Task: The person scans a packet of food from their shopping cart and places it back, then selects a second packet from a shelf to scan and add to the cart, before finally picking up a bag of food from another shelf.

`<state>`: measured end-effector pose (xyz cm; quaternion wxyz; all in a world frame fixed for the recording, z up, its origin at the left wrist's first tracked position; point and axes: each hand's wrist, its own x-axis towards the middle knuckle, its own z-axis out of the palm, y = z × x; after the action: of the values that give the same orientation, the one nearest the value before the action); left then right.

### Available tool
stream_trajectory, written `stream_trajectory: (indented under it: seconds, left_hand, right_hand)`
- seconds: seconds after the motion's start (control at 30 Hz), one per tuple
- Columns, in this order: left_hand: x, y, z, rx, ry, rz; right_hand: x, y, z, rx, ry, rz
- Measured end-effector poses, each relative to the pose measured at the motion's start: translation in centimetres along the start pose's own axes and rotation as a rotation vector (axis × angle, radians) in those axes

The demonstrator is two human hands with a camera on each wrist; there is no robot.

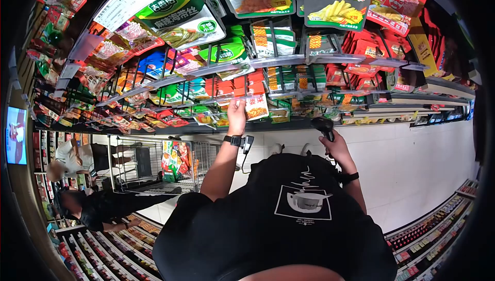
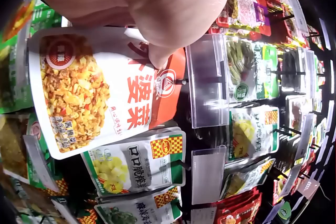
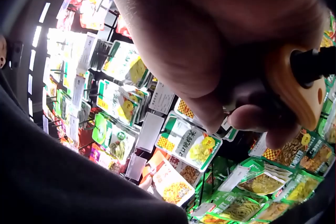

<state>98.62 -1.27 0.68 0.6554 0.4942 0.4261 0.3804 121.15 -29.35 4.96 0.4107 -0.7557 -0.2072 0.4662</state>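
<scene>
My left hand (image 1: 236, 118) pinches a white and red packet of pickled vegetables (image 1: 257, 106) on the lower hooks of the rack. Close up in the left wrist view, the thumb presses the red top of that packet (image 2: 79, 92), right by its metal hook. A dark handheld barcode scanner (image 1: 322, 125) is in my right hand (image 1: 337, 149), lower down and to the right, in front of the shelf. In the right wrist view, fingers curl round the scanner's handle, with an orange-trimmed end (image 3: 294, 92) showing; the rest is mostly hidden by the hand.
Green and white packets (image 2: 136, 163) hang beside the held one. Clear label holders (image 2: 207, 85) stick out from the hooks. A wire shopping cart (image 1: 147, 165) with packets in it stands at left, near two people (image 1: 82, 209). More shelves (image 1: 438, 234) run behind.
</scene>
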Motion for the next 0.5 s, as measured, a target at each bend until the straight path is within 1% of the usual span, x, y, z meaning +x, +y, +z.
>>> stream_trajectory:
  seconds: [0.1, 0.2, 0.23, 0.3, 0.33, 0.43, 0.5]
  left_hand:
    - [0.9, 0.1, 0.3, -0.015, -0.010, -0.023]
    - [3.2, -2.0, 0.0, 0.072, 0.069, 0.132]
    - [3.8, -2.7, -0.1, 0.070, 0.072, 0.131]
    - [4.4, -2.6, 0.2, 0.348, 0.164, 0.285]
    - [4.3, -2.7, 0.4, 0.345, 0.167, 0.286]
    - [4.1, -3.2, 0.7, 0.457, 0.357, 0.327]
    - [2.8, -2.2, 1.0, 0.453, 0.366, 0.333]
  right_hand:
    - [-0.3, -0.7, 0.2, -0.023, 0.003, 0.035]
    - [-0.1, 0.0, 0.5, -0.020, -0.002, 0.043]
    - [-0.1, 0.1, 0.5, -0.023, -0.003, 0.044]
    - [0.1, 0.3, 0.5, 0.009, -0.004, 0.039]
    - [0.0, 0.1, 0.4, 0.006, -0.006, 0.037]
    - [0.0, -0.2, 0.2, 0.014, -0.011, 0.040]
    - [0.3, 0.0, -0.1, 0.014, -0.012, 0.035]
